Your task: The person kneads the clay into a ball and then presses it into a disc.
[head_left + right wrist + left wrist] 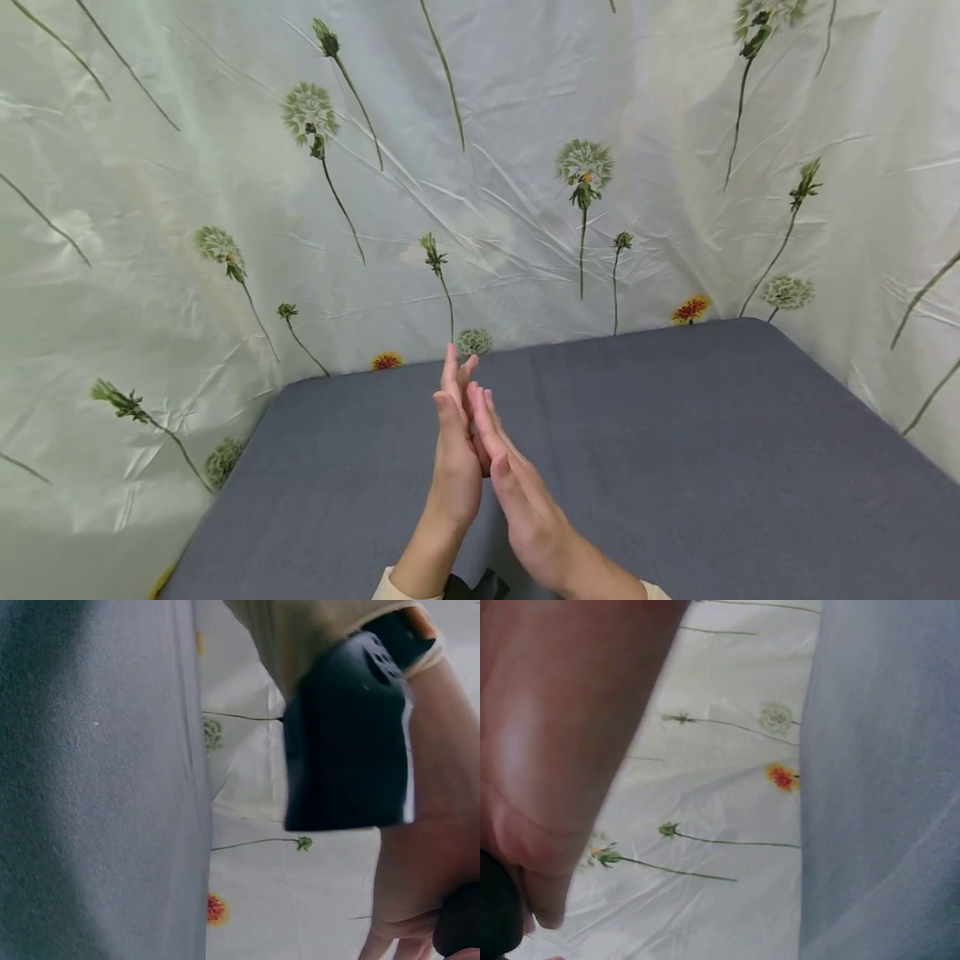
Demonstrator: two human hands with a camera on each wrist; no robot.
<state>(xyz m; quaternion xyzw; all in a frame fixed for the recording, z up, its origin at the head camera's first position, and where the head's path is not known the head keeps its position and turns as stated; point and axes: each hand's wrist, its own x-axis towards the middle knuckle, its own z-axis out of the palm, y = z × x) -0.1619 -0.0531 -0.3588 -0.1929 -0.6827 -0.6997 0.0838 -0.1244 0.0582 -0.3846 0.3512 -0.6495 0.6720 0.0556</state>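
Over the dark grey table, my left hand (456,467) and right hand (531,500) are held upright, palms facing each other. Both sets of fingers are straight and point forward and up. Around the fingertips the hands overlap in the head view, while the wrists spread apart below. Nothing held shows between the palms. A black wrist device (480,586) sits at the inner side of the left wrist; the right wrist view shows a similar dark device (349,742) large, beside a light sleeve (307,630).
The grey table top (675,433) spreads out beneath and around the hands. Behind it and along its sides hangs a pale, creased curtain (510,100) printed with dandelions and small orange flowers. The table's back edge meets this curtain.
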